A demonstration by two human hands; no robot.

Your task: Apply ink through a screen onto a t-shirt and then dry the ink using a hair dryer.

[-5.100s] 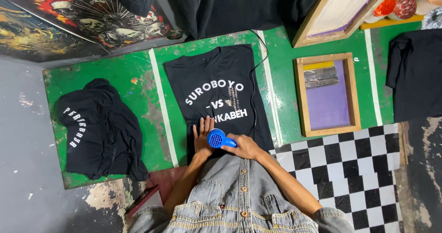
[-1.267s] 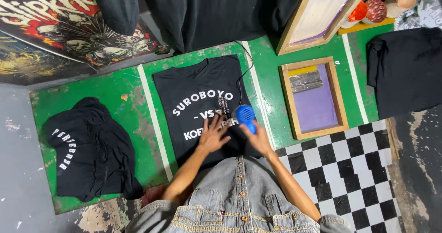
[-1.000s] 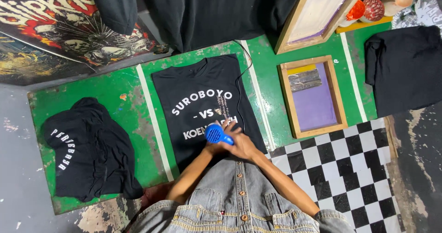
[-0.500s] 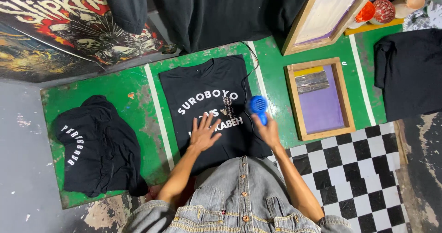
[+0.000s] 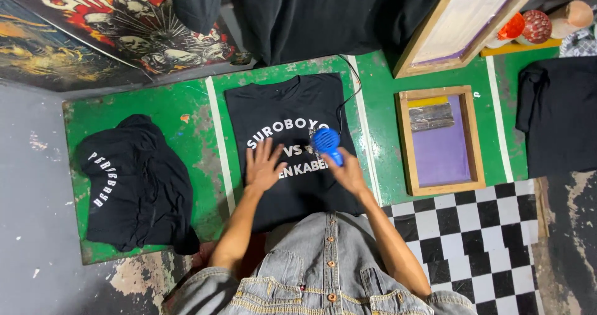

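Note:
A black T-shirt (image 5: 292, 106) with white print lies flat on the green table (image 5: 155, 106). My left hand (image 5: 263, 164) rests open on the shirt, fingers spread, just left of the print. Gripped in my right hand (image 5: 349, 173) is a blue hair dryer (image 5: 327, 143), its round head over the right end of the print. A black cord (image 5: 349, 97) runs from the dryer up along the shirt's right edge.
A crumpled black shirt (image 5: 134, 181) lies at the table's left. A wooden screen-print frame (image 5: 443, 141) with purple mesh lies to the right, another frame (image 5: 463, 23) leans behind it. More black cloth (image 5: 556, 113) at far right; checkered floor (image 5: 485, 240) below.
The dryer has swept back and forth over the print, now left of where it was half a second ago. My left hand stays flat on the shirt, shifted slightly upward.

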